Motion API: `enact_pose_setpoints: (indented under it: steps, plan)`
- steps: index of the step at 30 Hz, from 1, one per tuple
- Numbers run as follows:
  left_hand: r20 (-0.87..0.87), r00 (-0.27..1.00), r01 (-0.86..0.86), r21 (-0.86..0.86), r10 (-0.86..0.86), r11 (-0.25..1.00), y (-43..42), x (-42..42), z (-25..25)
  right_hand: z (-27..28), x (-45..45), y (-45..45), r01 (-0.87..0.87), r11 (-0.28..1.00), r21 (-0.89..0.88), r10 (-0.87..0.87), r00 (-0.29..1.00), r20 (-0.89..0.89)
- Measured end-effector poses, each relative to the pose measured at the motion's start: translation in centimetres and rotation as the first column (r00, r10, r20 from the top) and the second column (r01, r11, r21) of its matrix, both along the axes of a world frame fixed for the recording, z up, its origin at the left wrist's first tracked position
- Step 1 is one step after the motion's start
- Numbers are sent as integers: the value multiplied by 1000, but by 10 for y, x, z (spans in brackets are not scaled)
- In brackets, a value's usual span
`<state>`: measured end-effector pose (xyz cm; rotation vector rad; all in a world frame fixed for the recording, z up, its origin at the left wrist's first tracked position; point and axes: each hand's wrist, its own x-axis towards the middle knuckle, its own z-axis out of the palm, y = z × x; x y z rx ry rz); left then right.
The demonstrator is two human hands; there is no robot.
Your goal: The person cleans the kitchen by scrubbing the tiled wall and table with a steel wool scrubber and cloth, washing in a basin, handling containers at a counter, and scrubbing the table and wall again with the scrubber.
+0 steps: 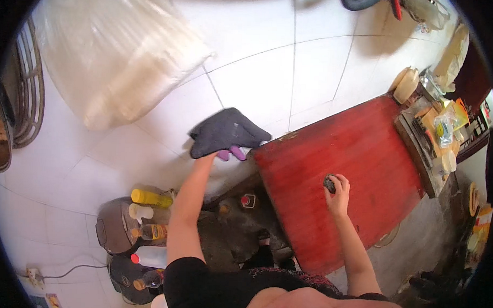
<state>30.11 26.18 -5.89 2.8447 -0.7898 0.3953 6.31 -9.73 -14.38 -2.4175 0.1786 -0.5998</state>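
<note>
Right hand curled round a small dark wad, over red tabletop, left hand mostly hidden by black cloth, grip unclear

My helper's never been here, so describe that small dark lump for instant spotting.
Find the big red tabletop. There, a bare right hand grips a small dark lump. Unlike the broad dark-grey cloth leftward, it's compact and rounded.

Red table: scrubber near its middle, contact unclear. Wooden ledge at table's 2 o'clock: clear plastic bag, white cup on it.
</note>
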Motion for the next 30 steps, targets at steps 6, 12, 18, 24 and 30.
enact_pose_setpoints:
  steps: [6,12,18,24,30]
  plan:
    - [327,944,118,-467,47,876,-100,56,100,8,-3,-12,46,984,175,-60,996,72]
    - [637,673,400,113,-375,910,-169,64,70,18,7,0,2,944,330,-39,993,107]
    - [126,859,512,-229,-496,828,-50,8,68,37,43,-5,-73,890,451,12,990,138]
    - [-49,974,209,-166,-220,964,127,12,85,107,153,42,-306,894,326,174,910,377]
    - [-342,640,-85,-922,-688,379,190,50,63,138,242,106,-19,870,493,-259,833,489]
